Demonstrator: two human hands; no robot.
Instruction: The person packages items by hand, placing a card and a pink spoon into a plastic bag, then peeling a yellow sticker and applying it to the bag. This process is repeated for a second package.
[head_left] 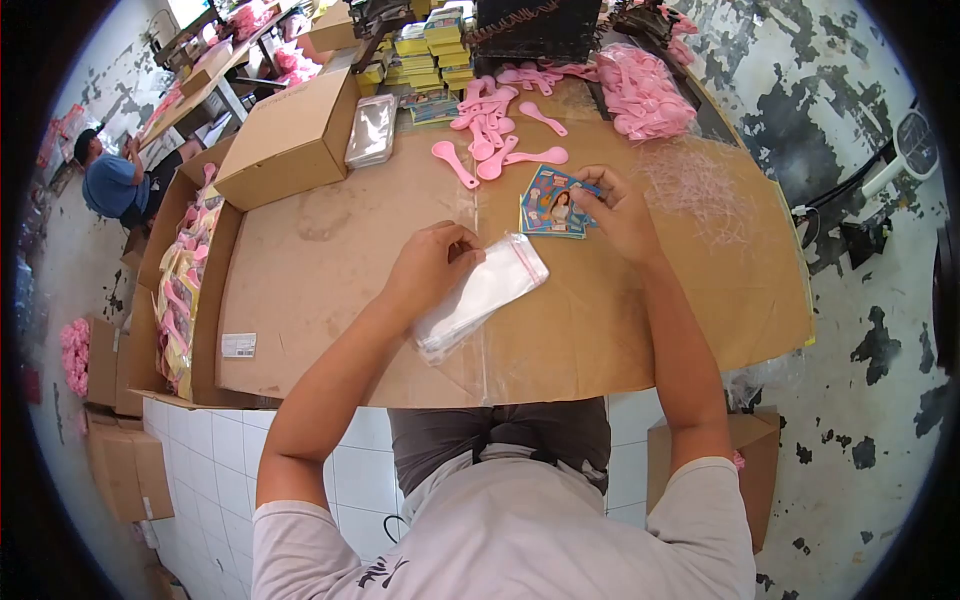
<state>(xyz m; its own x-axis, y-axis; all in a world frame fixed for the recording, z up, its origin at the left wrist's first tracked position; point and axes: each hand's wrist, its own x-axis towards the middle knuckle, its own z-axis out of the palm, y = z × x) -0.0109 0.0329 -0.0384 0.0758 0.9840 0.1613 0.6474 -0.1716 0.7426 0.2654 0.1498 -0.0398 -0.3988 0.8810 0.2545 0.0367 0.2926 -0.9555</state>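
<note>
My left hand (pixel 432 268) lies on a stack of clear plastic bags (pixel 490 292) with adhesive flaps. Its fingers are curled and pinch at the top bag's left edge. To the right, my right hand (pixel 622 212) grips printed cards (pixel 553 205), blue with a picture of a person, between thumb and fingers. A few cards overlap in a small fanned stack. Just beyond the cards lies a loose pile of pink plastic spoons (pixel 488 122) on the cardboard-covered table (pixel 350 250).
At left are a closed cardboard box (pixel 290 140) and an open box (pixel 150 270) of packed pink spoons. Behind stand yellow card stacks (pixel 430 60) and clear packaging (pixel 371 130). A bag of spoons (pixel 642 92) and plastic shreds (pixel 700 190) lie right. Another person (pixel 115 180) sits far left.
</note>
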